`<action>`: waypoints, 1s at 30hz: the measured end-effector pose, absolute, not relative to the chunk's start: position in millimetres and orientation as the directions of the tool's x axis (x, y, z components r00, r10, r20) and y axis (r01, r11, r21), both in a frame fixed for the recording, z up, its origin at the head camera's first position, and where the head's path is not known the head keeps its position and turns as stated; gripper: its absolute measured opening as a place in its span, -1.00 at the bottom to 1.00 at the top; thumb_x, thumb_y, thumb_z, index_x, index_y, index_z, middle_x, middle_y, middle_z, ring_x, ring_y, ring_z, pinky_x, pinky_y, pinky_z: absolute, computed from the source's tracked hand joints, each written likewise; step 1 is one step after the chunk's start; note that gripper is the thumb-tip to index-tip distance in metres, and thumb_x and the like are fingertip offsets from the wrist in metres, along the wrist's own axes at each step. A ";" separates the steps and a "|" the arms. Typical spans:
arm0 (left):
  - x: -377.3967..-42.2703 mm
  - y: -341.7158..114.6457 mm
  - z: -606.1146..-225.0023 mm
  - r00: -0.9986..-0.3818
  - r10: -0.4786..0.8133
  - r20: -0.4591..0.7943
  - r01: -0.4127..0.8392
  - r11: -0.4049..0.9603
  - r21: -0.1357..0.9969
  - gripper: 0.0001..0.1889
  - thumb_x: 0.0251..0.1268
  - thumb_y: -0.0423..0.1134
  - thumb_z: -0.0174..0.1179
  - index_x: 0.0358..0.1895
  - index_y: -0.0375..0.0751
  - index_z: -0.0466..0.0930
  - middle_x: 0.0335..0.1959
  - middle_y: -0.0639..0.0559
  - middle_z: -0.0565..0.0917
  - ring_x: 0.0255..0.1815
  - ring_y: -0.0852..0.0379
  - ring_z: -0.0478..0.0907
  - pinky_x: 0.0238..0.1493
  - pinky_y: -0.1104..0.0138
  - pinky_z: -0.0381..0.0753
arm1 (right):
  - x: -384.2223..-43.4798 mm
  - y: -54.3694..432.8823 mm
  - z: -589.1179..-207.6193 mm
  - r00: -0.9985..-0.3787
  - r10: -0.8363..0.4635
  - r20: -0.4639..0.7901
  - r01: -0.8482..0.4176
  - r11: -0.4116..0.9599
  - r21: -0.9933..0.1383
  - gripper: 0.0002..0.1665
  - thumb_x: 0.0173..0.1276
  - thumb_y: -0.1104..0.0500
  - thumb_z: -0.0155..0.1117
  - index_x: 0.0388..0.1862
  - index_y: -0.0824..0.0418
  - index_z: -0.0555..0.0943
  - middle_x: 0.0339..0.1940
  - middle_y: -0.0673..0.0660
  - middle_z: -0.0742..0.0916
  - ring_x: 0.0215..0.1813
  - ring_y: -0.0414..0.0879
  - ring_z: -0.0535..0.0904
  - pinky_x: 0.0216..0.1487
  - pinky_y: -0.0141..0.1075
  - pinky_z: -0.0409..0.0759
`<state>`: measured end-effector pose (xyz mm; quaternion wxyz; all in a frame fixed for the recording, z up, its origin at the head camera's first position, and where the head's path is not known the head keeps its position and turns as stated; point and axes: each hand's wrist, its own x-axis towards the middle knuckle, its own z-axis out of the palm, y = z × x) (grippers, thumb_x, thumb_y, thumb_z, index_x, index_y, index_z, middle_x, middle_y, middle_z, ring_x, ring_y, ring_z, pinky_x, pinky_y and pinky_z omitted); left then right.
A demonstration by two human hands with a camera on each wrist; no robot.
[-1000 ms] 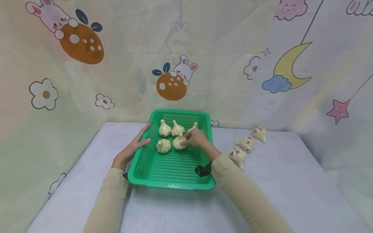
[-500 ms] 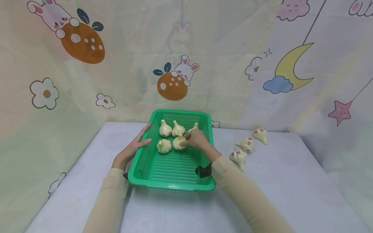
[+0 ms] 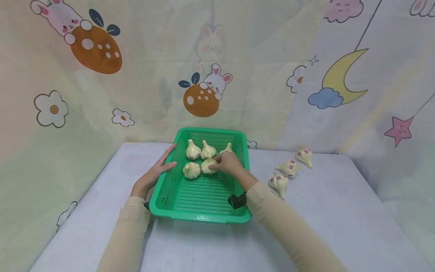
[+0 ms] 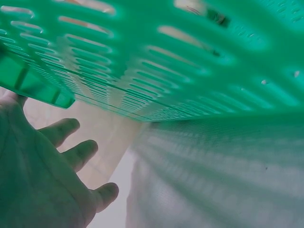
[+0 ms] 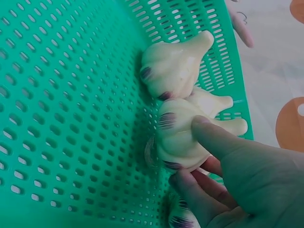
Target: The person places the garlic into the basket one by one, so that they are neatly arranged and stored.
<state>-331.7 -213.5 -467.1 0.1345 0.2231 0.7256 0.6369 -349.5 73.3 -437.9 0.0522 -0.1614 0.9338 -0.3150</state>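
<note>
A green perforated plastic basket (image 3: 204,196) stands on the table with several garlic bulbs in its far half. My right hand (image 3: 229,165) pinches one bulb (image 5: 178,135) between thumb and fingertips, in the front row inside the basket. Left of it sits another garlic bulb (image 3: 192,170), and further bulbs (image 3: 193,150) stand behind; one is partly hidden by the right hand. In the right wrist view the bulbs show purple streaks. My left hand (image 3: 153,175) lies along the basket's left side, fingers straight and thumb at the rim; the left wrist view shows its fingers spread outside the wall.
Several garlic bulbs (image 3: 278,182) lie on the white-covered table (image 3: 326,219) to the right of the basket; the sleeve partly covers the nearest. A printed cloth (image 3: 149,90) with rabbits, flowers and a moon hangs behind and beside the table.
Both hands, the basket and the bulbs keep their places, the right hand staying on the same garlic bulb. The head view has shifted very slightly.
</note>
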 end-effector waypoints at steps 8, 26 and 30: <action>-333.6 -214.3 -468.3 -0.862 0.497 0.094 0.158 0.089 0.983 -0.30 0.49 -0.15 -0.12 0.51 0.37 -0.27 0.56 0.16 -0.33 0.56 -0.13 -0.27 0.38 -0.18 0.00 | -350.5 71.7 -437.1 -0.961 -0.275 -0.006 -0.218 0.775 -0.592 -0.60 0.18 -0.05 0.40 -0.22 0.27 0.73 -0.43 0.05 0.75 -0.27 -0.11 0.59 -0.24 -0.32 0.53; -337.1 -214.7 -473.1 -0.872 0.483 0.084 0.146 0.093 0.985 -0.32 0.48 -0.14 -0.10 0.49 0.47 -0.21 0.55 0.24 -0.32 0.56 -0.06 -0.29 0.39 -0.16 -0.03 | -350.1 73.5 -437.6 -0.955 -0.295 -0.026 -0.237 0.815 -0.529 -0.53 0.24 -0.09 0.33 -0.10 0.28 0.71 -0.21 0.14 0.75 -0.45 -0.21 0.48 -0.32 -0.37 0.51; -337.0 -214.0 -474.4 -0.870 0.486 0.083 0.142 0.087 0.986 -0.33 0.48 -0.14 -0.10 0.48 0.49 -0.21 0.55 0.23 -0.32 0.56 -0.07 -0.29 0.39 -0.16 -0.02 | -348.7 73.4 -437.4 -0.963 -0.268 -0.031 -0.211 0.821 -0.531 -0.51 0.26 -0.10 0.30 -0.06 0.27 0.68 -0.19 0.14 0.76 -0.28 -0.11 0.64 -0.25 -0.30 0.58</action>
